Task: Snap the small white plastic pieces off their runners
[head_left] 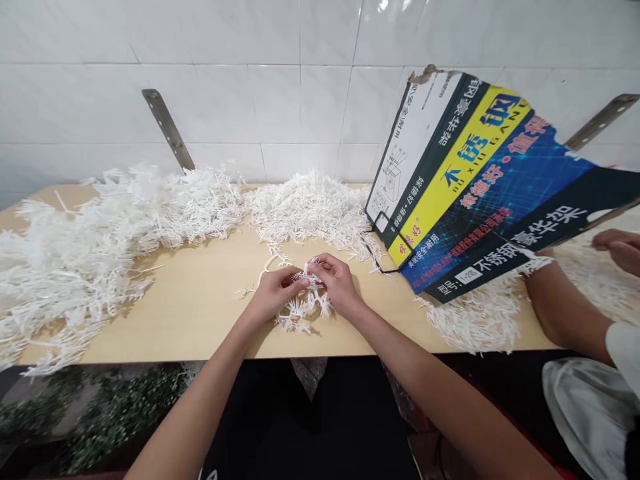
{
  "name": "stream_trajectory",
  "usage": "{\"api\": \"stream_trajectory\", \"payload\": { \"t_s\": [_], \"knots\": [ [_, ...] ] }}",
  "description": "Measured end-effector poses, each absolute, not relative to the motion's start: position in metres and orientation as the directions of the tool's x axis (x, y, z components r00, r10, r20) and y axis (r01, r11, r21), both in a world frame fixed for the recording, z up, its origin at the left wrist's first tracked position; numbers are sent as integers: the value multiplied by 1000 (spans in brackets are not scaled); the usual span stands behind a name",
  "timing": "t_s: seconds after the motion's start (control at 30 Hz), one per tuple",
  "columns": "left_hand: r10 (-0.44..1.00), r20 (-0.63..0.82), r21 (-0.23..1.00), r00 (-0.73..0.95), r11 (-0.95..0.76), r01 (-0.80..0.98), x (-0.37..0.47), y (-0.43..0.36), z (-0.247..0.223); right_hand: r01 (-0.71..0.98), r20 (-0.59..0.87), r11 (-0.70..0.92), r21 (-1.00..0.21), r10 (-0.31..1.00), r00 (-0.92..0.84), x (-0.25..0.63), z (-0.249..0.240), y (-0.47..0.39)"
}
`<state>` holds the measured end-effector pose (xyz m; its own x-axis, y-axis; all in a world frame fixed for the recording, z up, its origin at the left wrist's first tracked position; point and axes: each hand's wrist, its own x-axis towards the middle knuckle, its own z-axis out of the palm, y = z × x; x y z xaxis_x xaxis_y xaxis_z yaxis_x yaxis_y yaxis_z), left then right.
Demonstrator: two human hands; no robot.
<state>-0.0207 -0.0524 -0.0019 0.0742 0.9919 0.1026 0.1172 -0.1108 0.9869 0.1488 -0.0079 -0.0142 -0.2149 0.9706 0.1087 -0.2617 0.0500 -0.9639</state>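
Observation:
Over the front middle of the table, my left hand [281, 291] and my right hand [336, 283] meet with pinched fingers on a white plastic branch piece [306, 308]. Its spiky sprigs hang down below my fingers toward the tabletop. The exact spot where the fingertips grip is partly covered by the fingers. Just behind my left hand lies a thin bare white stem [270, 261]. Farther back is a heap of small white sprigs [310, 203], apart from both hands.
A large pile of white branches [115, 227] covers the table's left side. At right a printed cardboard panel [480, 187] stands tilted, held by a black wire stand [387, 250]. Beyond it are another person's arm [565, 307] and hand [620, 250]. Green foliage [130, 413] lies below the table [200, 300].

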Motion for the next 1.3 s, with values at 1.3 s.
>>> {"api": "stream_trajectory", "payload": {
  "t_s": [1.3],
  "knots": [
    [993, -26, 981, 112, 3, 195, -15, -48, -1, 192, 93, 147, -970, 961, -261, 157, -14, 8]
  ]
}}
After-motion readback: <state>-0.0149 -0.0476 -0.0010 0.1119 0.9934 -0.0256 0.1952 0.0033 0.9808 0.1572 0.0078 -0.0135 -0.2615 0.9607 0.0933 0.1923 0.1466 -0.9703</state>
